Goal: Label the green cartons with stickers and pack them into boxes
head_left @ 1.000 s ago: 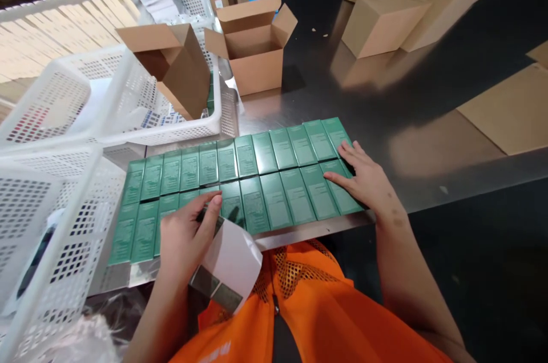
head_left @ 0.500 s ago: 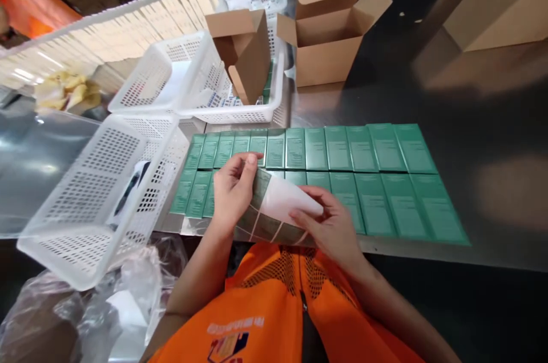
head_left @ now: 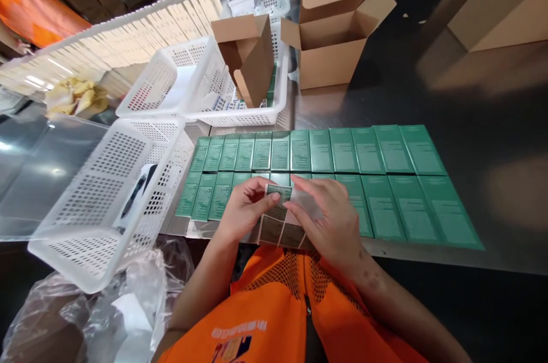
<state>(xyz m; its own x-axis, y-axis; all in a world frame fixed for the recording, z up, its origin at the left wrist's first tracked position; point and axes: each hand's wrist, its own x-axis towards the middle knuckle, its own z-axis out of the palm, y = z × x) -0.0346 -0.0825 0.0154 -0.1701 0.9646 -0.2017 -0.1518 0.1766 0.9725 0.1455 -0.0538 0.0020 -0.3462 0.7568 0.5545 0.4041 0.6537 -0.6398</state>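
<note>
My left hand [head_left: 248, 209] pinches a sheet of labels [head_left: 271, 230] between thumb and fingers, its thumb lying on a green label in the top row. The sheet has see-through dark labels with pale lines between them and a bare whitish backing on the right. At that label's right edge, my right hand [head_left: 327, 217] has its thumb and index finger apart, the thumb close to the label; its other fingers are partly hidden. Below the sheet and beyond it, green boxes [head_left: 342, 149] lie in two rows on the dark metal table.
White plastic baskets [head_left: 100, 166] stand on the left, one with a dark pen-like item inside. Open cardboard cartons [head_left: 327, 63] stand behind the boxes, another carton [head_left: 505, 6] at far right. A clear plastic bag [head_left: 103, 311] hangs low left. Orange cloth [head_left: 40, 6] shows top left.
My right hand has left the curled white end of the sheet and moved to the edge of a label. The sheet now lies flatter, and my left thumb rests on it.
</note>
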